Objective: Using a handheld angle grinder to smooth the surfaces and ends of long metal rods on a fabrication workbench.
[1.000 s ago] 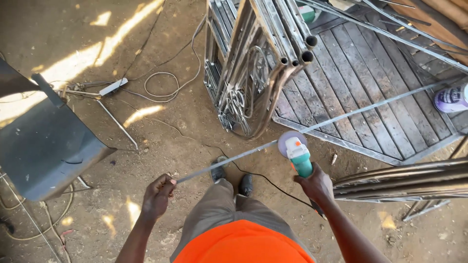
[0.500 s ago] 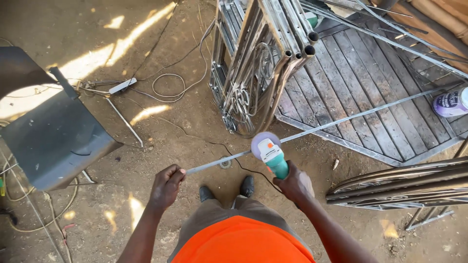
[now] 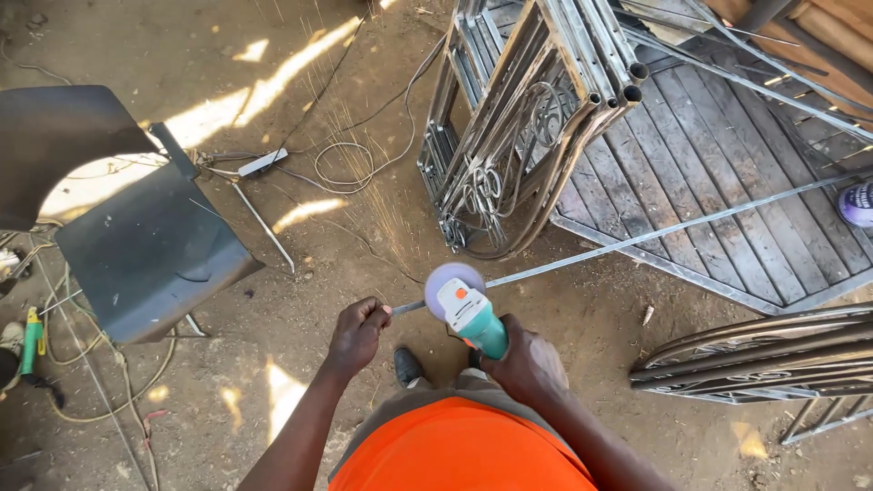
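Note:
My left hand (image 3: 356,335) grips the near end of a long thin metal rod (image 3: 637,238) that runs up and to the right across the ground. My right hand (image 3: 527,365) holds a teal angle grinder (image 3: 470,315). Its spinning disc (image 3: 452,282) meets the rod just right of my left hand. Faint sparks fly up and away to the left over the dirt. My orange shirt and dark shoes show at the bottom of the view.
A dark metal chair (image 3: 136,227) stands at the left. Stacked metal frames (image 3: 527,118) lean on a wooden pallet (image 3: 727,173). Curved metal bars (image 3: 773,359) lie at the right. Cables and a power strip (image 3: 264,162) cross the dirt.
The grinder has moved left along the rod, closer to my left hand. Its disc now touches the rod and sparks have appeared.

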